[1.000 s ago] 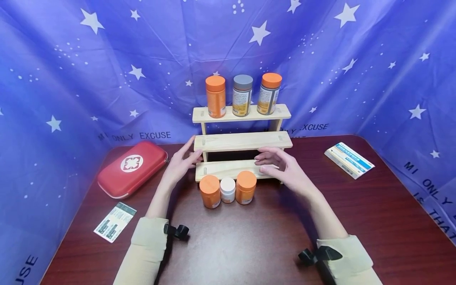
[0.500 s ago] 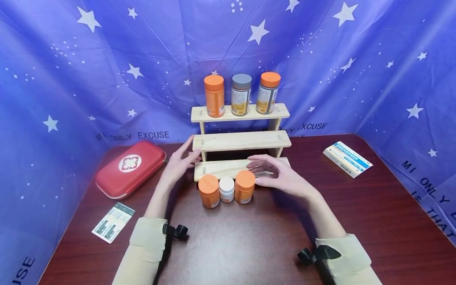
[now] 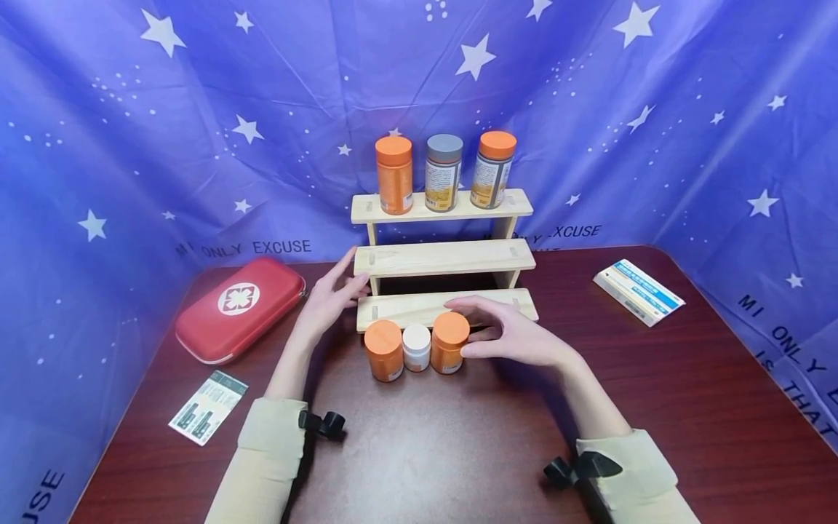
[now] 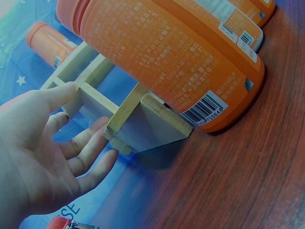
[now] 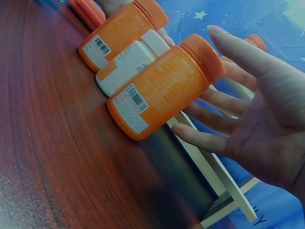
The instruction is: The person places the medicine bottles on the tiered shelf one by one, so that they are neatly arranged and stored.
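Two orange bottles, the left one point(image 3: 384, 351) and the right one point(image 3: 449, 343), stand in a row with a small white-capped bottle point(image 3: 417, 348) between them. Behind the row is a three-step wooden shelf point(image 3: 445, 258). My right hand point(image 3: 517, 335) is spread about the right orange bottle, its thumb at the near right side and fingers behind. In the right wrist view the thumb point(image 5: 243, 50) looks apart from that bottle's cap. My left hand point(image 3: 330, 297) is at the shelf's left end, fingertips against the wood, seen closer in the left wrist view.
On the top step stand an orange bottle point(image 3: 395, 176), a grey-capped bottle point(image 3: 444, 173) and an orange-capped bottle point(image 3: 493, 171). A red first-aid case point(image 3: 216, 327) and a printed card point(image 3: 208, 407) lie left; a medicine box point(image 3: 639, 292) lies right. A starry curtain point(image 3: 294, 109) hangs behind.
My right hand has moved left and toward the near side, from over the lowest step to around the right orange bottle. The left hand has stayed at the shelf.
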### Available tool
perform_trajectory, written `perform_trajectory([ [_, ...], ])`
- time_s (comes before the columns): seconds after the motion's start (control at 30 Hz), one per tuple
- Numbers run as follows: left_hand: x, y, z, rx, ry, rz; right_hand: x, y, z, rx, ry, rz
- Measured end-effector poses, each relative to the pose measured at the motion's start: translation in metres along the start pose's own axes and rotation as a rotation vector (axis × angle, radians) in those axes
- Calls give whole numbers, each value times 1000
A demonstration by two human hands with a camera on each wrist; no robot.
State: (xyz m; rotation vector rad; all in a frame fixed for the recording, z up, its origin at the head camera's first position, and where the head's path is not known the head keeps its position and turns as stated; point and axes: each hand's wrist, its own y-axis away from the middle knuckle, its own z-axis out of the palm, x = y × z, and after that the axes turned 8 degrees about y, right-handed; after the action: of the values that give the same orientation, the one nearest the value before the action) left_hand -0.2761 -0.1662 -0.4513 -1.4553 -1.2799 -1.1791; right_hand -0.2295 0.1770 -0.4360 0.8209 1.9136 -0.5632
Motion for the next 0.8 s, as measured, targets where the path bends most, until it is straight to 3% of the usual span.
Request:
perform_trajectory([
  [0.47,-1,2,1,2,6,-13,3,-4,9,12,102,28],
  [0.8,1,1,1,5,-18,1,3,-6,9,29,104,27],
])
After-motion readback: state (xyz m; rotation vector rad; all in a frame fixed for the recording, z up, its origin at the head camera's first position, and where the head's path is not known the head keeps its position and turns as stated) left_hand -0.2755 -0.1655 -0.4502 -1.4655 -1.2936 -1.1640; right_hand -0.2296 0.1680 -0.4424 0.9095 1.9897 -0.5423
